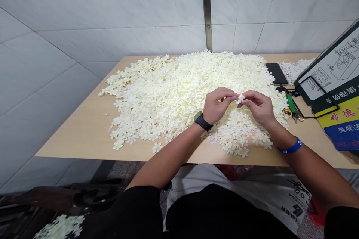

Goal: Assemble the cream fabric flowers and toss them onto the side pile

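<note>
Between my two hands is a small white artificial flower (240, 99), pinched from both sides by thumb and fingers. My left hand (220, 104), with a black watch on its wrist, grips it from the left. On the other side my right hand (258, 106) has its fingertips closed on the same flower; a blue band circles that wrist. Both hands hover over a broad heap of loose cream-white artificial flowers (174, 93) spread across the tabletop. Whether the held flower is one piece or several layers, I cannot tell.
The wooden table (75, 134) meets a tiled wall behind. At the right are a phone (276, 74), a pile of small white pieces (297, 68), keys with a green tag (292, 104) and a printed box (336, 82). More flowers (61, 227) lie low at the left.
</note>
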The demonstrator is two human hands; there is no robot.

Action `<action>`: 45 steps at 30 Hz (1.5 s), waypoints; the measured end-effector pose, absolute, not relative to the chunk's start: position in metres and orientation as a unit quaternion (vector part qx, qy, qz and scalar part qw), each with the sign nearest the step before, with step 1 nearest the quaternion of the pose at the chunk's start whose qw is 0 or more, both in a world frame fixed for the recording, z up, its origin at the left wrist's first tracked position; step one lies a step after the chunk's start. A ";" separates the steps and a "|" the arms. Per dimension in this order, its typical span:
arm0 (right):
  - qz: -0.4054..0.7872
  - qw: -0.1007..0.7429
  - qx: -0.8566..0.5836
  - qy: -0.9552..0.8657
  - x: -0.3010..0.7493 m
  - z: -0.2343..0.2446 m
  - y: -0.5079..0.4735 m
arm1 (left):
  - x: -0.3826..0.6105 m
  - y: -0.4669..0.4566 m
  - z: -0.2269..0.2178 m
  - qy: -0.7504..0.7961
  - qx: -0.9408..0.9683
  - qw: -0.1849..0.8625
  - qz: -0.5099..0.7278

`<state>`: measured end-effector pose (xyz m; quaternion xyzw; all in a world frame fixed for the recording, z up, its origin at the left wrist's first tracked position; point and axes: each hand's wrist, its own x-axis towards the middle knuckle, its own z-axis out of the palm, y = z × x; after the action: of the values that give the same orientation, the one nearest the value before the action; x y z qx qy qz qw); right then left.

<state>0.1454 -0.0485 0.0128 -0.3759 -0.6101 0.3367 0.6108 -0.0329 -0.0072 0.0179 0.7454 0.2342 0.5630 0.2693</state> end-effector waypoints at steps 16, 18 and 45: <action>0.275 0.640 -0.444 -0.564 0.144 0.009 -0.045 | -0.034 -0.002 0.013 0.307 0.801 0.123 0.498; 0.272 0.635 -0.441 -0.573 0.144 0.007 -0.045 | -0.033 -0.004 0.012 0.283 0.807 0.121 0.504; 0.200 0.581 -0.441 -0.654 0.144 0.012 -0.049 | -0.031 -0.003 0.012 0.252 0.760 0.176 0.573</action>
<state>0.1439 -0.0492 0.0119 -0.4409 -0.6541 0.2004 0.5811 -0.0312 -0.0031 0.0118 0.7599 0.2522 0.5727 0.1761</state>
